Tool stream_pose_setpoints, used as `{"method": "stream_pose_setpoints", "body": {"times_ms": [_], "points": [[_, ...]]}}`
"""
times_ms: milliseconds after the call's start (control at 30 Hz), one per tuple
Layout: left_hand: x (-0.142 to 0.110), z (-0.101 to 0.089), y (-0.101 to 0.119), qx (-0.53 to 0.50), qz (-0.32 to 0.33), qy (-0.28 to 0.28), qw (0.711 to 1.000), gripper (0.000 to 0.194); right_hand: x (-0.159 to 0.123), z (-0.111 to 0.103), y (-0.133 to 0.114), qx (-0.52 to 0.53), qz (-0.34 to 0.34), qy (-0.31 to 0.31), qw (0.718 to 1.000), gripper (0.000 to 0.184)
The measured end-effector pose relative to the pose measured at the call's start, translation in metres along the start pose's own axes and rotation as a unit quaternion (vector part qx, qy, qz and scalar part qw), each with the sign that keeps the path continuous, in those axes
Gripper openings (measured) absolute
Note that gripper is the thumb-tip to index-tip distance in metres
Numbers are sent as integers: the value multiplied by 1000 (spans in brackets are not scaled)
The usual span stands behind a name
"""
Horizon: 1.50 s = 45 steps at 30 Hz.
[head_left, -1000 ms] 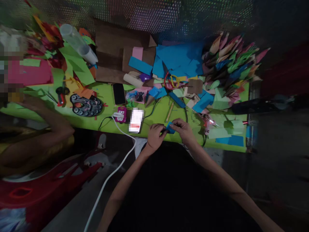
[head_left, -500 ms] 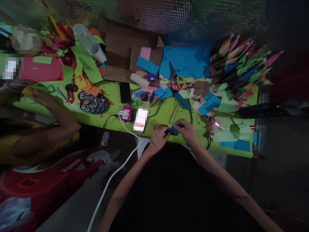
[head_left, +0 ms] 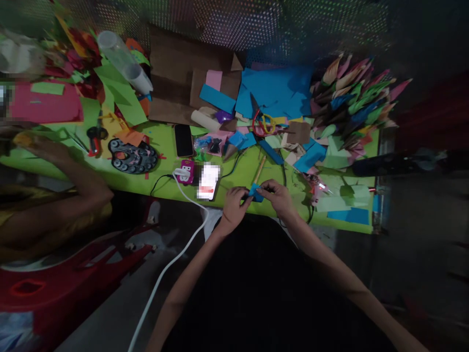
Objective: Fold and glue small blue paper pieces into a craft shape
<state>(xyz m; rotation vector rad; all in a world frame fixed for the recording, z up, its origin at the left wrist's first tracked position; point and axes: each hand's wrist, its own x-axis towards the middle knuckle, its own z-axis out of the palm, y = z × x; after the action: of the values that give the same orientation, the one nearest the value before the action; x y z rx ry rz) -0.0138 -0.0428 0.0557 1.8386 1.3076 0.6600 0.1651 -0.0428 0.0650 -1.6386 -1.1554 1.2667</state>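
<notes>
My left hand [head_left: 234, 205] and my right hand [head_left: 280, 195] meet at the near edge of the green table [head_left: 164, 161]. Between their fingertips is a small folded piece of blue paper [head_left: 255, 192], pinched from both sides. Just beyond it lies a wooden pencil [head_left: 259, 169]. A pile of folded paper cones [head_left: 351, 105] in many colours fills the far right of the table. Sheets of blue paper [head_left: 274, 90] lie at the back middle.
A black phone [head_left: 183, 140], a pink charger [head_left: 184, 172] with a white cable [head_left: 172, 259], a paint palette [head_left: 132, 156] and scissors [head_left: 94, 138] lie to the left. Another person's arm [head_left: 62, 195] rests on the left edge. A red stool [head_left: 66, 278] stands below.
The hands stay together on the blue paper, turning it slightly between the fingers. The view has shifted a little. The other person's arm on the left has moved slightly.
</notes>
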Motion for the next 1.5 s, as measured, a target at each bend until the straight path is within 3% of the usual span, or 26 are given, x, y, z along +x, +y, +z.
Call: {"method": "stream_pose_setpoints", "body": {"times_ms": [533,800,933,1133,1500], "points": [[1,1,1,9,1,-23,1000,5,0,4,-5,11,-3,-22,1000,42],[0,-2,-2,-8,-30,43,999,9,0,2,-6,24,30,-4,999,45],[0,-1,-3,-21,-25,63,997,12,1,1,-4,-7,14,9,1000,44],[1,3,-5,-46,-1,73,996,13,1,0,-5,-18,-18,13,1000,38],[1,5,-6,-84,-35,80,993,15,-1,0,-4,-39,-20,41,998,44]]}}
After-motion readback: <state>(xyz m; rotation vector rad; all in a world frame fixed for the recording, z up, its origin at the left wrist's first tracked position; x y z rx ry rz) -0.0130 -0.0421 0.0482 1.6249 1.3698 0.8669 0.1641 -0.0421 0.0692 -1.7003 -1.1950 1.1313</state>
